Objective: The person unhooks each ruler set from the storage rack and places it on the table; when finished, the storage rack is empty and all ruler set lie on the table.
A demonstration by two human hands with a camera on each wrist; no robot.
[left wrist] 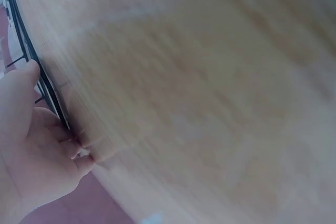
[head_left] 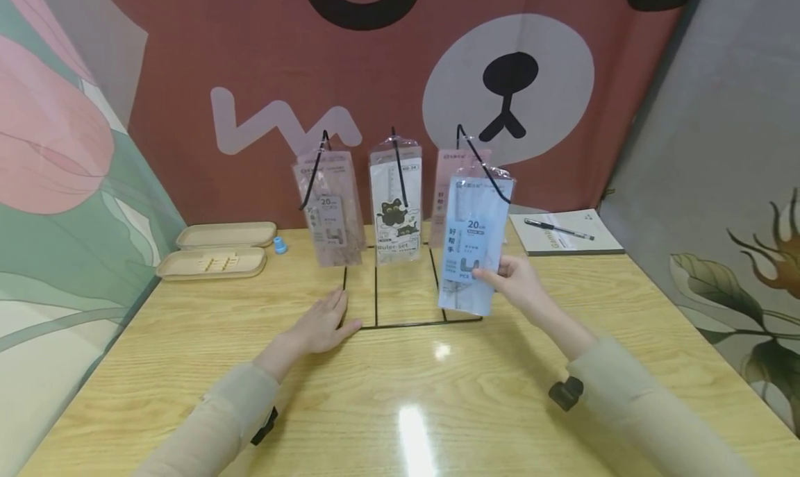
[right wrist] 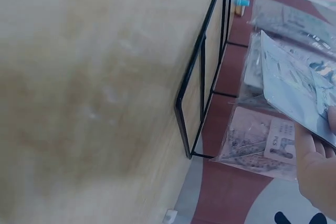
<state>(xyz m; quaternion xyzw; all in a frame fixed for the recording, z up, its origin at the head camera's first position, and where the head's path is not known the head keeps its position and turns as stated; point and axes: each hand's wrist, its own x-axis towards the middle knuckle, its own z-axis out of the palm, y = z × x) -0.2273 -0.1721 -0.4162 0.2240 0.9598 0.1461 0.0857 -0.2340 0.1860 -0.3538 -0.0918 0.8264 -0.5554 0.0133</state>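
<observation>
Left hand: the left hand (head_left: 321, 322) lies flat on the tabletop (head_left: 400, 394), fingers straight and released, fingertips touching the front-left corner of the rack (head_left: 400, 322); it holds nothing.
Right hand: the right hand (head_left: 519, 282) has a pinching grip on the lower right edge of the blue pack (head_left: 473, 244), thumb in front, fingers behind.
Blue pack: held up just in front of the rack's right hook (head_left: 478, 159), its top near or on the wire; the pictures do not settle whether it hangs yet.
Doing it well: judged from this, the flat left hand should weigh down the light frame while the right guides the pack's top hole along the hook; a low pinch lets the sleeve swing, so slow, straight travel looks wise.
Rack: thin black wire, a rectangular base flat on the wood, three slanting hooks rising behind.
Hung packs: a pink pack (head_left: 329, 210) on the left hook, a clear cat pack (head_left: 396, 203) in the middle, another pink one (head_left: 446, 185) behind the blue; all glossy, flat, crinkly plastic sleeves.
Tabletop: pale wood grain, lacquered, with lamp glare near the sleeves.
Far left: a beige case (head_left: 215, 251), matte, rounded, lying open, with a small blue cap (head_left: 280, 244) beside it.
Far right: a notebook (head_left: 565, 234) with a pen (head_left: 558, 229) resting on it.
Backdrop: printed cloth with a cartoon bear.
</observation>
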